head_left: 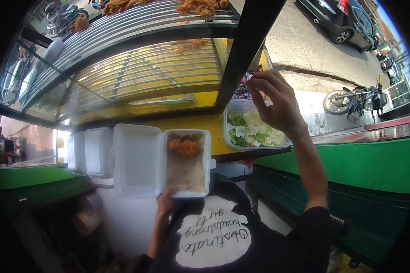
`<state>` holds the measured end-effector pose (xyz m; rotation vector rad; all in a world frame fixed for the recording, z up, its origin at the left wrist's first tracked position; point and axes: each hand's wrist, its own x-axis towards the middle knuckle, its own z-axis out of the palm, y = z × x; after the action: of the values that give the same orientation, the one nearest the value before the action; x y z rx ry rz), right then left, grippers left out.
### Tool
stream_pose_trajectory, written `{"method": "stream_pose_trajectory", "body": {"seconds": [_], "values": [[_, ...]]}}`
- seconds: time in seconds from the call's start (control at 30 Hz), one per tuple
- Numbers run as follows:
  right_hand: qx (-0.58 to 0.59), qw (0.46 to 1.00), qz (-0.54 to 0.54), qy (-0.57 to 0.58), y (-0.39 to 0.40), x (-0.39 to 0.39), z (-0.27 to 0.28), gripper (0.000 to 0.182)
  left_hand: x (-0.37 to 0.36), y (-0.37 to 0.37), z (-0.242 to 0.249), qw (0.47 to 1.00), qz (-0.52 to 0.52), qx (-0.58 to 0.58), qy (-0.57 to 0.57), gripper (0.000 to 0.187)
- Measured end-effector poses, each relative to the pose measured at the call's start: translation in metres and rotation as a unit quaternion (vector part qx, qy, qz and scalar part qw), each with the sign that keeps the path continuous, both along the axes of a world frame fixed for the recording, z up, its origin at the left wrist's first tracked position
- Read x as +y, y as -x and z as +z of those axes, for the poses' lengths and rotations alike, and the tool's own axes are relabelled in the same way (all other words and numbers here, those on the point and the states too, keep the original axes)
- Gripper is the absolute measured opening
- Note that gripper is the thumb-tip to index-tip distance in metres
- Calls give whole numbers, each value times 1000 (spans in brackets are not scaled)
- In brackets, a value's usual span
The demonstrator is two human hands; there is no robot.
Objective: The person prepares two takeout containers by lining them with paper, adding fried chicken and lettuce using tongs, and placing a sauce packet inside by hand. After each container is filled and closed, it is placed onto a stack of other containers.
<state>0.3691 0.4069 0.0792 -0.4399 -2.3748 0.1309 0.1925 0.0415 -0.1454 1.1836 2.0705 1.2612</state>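
Note:
A white foam takeaway box (139, 159) lies with its lid folded out to the left. Brown paper (185, 175) lines its base, and a piece of fried chicken (183, 146) sits toward the far end. My left hand (166, 200), blurred, grips the near edge of the box, with some fingers hidden. My right hand (278, 104) is raised over a clear tub of chopped lettuce (250, 129). Its thumb and fingers are bent together in a pinch, beside colourful sachets (242, 92) behind the tub. Whatever lies between those fingertips is hidden.
A glass case with metal racks (146, 68) rises ahead, fried chicken (200, 7) on its top rack. Tongs (168, 100) lie inside it. Closed foam boxes (98, 152) stand to the left. Beyond the green wall (351, 166) are a motorbike (357, 100) and a car (346, 20).

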Motion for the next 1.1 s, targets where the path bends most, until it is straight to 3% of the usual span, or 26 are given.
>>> {"method": "stream_pose_trajectory", "body": {"seconds": [0.07,0.13,0.2,0.27,0.3,0.37,0.43,0.5,0.6,0.67,0.8,0.87,0.93,1.0,1.07,1.1], "values": [[26,981,-83,172,-17,16,-10,10,-4,-2,-7,1000,3,-1,-15,10],[8,974,-105,200,-25,43,-29,13,-9,-1,-10,1000,24,-15,3,12],[-159,927,-187,283,-26,71,-52,22,-15,0,-22,998,36,-47,7,11],[-208,919,-178,283,-14,80,-68,23,-14,-5,-27,996,48,-78,7,10],[-235,914,-187,273,-6,88,-83,24,-11,-8,-19,998,42,-35,-9,9],[-301,911,-141,245,8,103,-103,42,-9,-13,-15,999,39,14,-26,11],[-307,918,-117,223,20,113,-115,51,-8,-17,-13,945,154,-288,28,14],[-402,885,-104,212,29,115,-113,64,-6,-25,-7,960,134,-243,30,14],[-379,891,-146,202,33,112,-129,64,-23,-21,-27,969,116,-219,5,8],[-353,904,-135,200,29,119,-135,53,-20,-25,-14,994,75,-81,9,7],[-284,912,-132,264,20,115,-113,30,-10,-24,3,992,65,-106,30,10],[-186,916,-139,327,9,102,-88,22,3,-26,27,953,132,-262,68,8],[-94,925,-107,353,-6,67,-43,19,1,-24,28,970,106,-210,59,8],[-19,869,-112,481,-20,10,-7,15,3,-25,29,950,115,-287,44,9],[-16,859,-29,511,-27,-41,1,12,6,-22,39,944,119,-302,55,9],[-34,826,-26,563,-21,-66,-2,13,7,-21,44,944,125,-294,82,10]]}}
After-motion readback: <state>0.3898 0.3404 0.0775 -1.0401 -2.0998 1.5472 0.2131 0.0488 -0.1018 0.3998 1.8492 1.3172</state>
